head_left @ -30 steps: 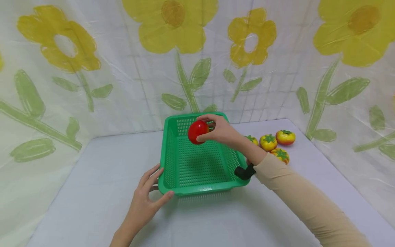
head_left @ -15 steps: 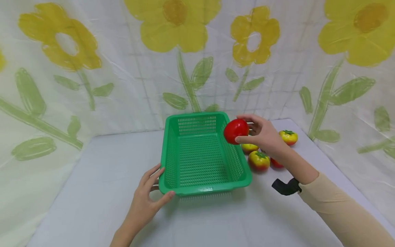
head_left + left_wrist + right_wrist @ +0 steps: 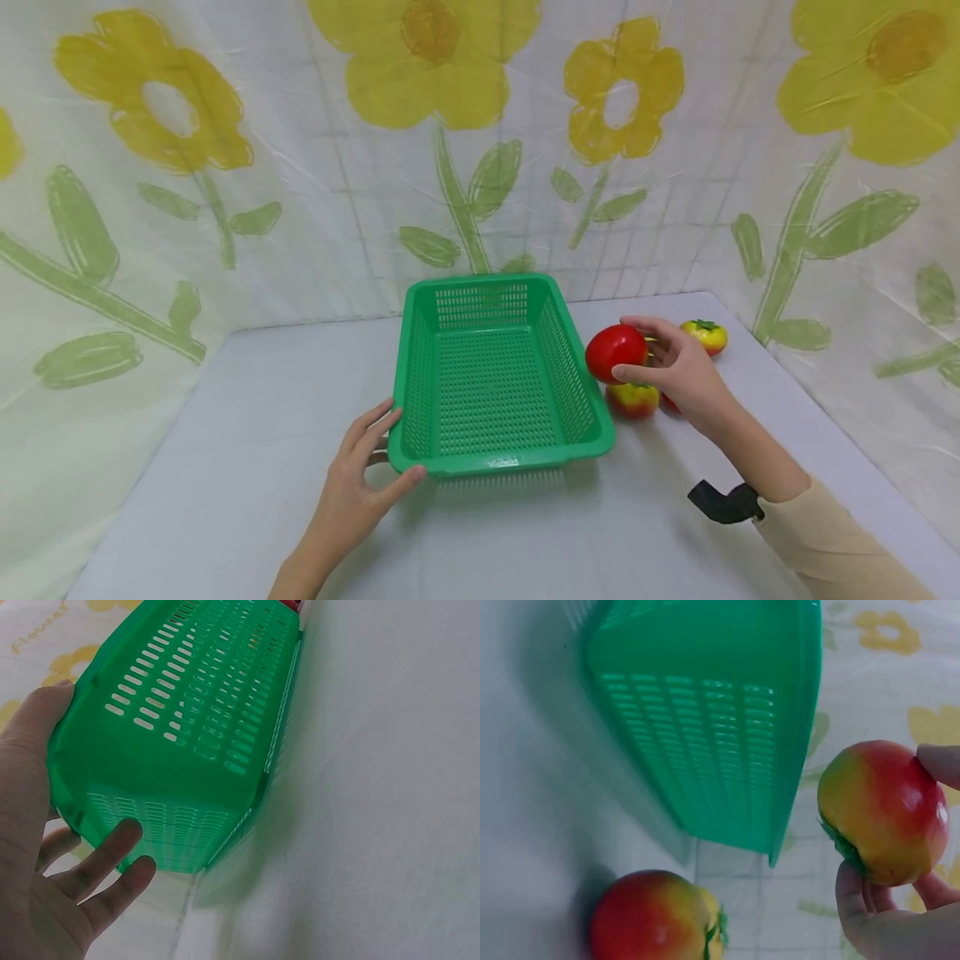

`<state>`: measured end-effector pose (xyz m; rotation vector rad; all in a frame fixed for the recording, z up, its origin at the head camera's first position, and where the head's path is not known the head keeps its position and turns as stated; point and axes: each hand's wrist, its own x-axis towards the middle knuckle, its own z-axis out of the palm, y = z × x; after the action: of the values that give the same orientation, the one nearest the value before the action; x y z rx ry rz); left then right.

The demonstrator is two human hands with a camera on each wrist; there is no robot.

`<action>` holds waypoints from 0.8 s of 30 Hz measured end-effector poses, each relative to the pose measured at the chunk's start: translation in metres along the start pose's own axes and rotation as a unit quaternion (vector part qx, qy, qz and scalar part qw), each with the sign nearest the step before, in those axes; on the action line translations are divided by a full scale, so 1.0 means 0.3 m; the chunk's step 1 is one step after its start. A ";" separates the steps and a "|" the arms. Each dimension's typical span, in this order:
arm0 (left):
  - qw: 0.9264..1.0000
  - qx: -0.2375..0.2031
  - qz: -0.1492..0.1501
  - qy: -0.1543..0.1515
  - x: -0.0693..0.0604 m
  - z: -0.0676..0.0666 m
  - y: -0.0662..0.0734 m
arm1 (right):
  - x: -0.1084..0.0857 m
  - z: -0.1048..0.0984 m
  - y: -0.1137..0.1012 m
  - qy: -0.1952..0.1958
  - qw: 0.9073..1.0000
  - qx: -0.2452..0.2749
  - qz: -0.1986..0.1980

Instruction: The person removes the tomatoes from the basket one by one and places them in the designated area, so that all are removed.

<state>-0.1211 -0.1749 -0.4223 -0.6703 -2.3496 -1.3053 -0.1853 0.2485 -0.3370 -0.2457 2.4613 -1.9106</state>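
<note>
My right hand (image 3: 686, 367) grips a red-and-yellow tomato (image 3: 615, 353) with a green leafy top, thumb on one side and fingers on the other. The tomato (image 3: 885, 810) is held just off the right rim of a green plastic basket (image 3: 502, 458). In the right wrist view its green top faces down and left. My left hand (image 3: 360, 475) holds the basket's near left corner, thumb at the front rim and fingers along the left side. The left wrist view shows this hand (image 3: 67, 877) against the basket's slotted outer wall (image 3: 165, 772).
More tomatoes lie on the white table right of the basket: one (image 3: 633, 400) below the held tomato, another (image 3: 705, 336) farther back, others partly hidden by my right hand. Behind the table hangs a curtain (image 3: 315, 233) printed with yellow flowers.
My right hand has carried the tomato from above the basket to the right, past its rim, then lower toward the other tomatoes. My left hand has stayed at the corner.
</note>
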 end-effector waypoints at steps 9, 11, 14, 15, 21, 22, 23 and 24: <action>1.000 -0.004 -0.010 -0.005 0.000 -0.002 0.003 | -0.053 -0.054 0.050 0.047 0.998 -0.034 -0.002; 1.000 -0.001 -0.012 -0.004 -0.002 -0.006 0.006 | -0.062 -0.071 0.061 0.053 0.998 -0.026 -0.011; 1.000 0.004 -0.010 -0.003 -0.003 -0.011 0.009 | -0.070 -0.095 0.079 0.065 0.998 -0.008 -0.016; 1.000 0.006 -0.008 -0.002 -0.004 -0.012 0.009 | -0.071 -0.103 0.086 0.068 0.998 0.000 -0.016; 1.000 0.002 -0.002 -0.002 -0.007 -0.008 0.000 | -0.087 -0.166 0.135 0.078 0.996 0.048 -0.011; 1.000 0.000 -0.002 -0.004 -0.006 -0.006 -0.001 | -0.092 -0.179 0.143 0.081 0.995 0.050 -0.011; 1.000 -0.002 -0.005 -0.007 -0.005 -0.004 -0.003 | -0.097 -0.191 0.151 0.086 0.995 0.048 -0.009; 1.000 -0.003 -0.006 -0.009 -0.004 -0.002 -0.004 | -0.100 -0.203 0.159 0.088 0.995 0.048 -0.009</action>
<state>-0.1207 -0.1762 -0.4235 -0.6733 -2.3679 -1.3182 -0.1676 0.3224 -0.3701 -0.1007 2.4684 -2.1383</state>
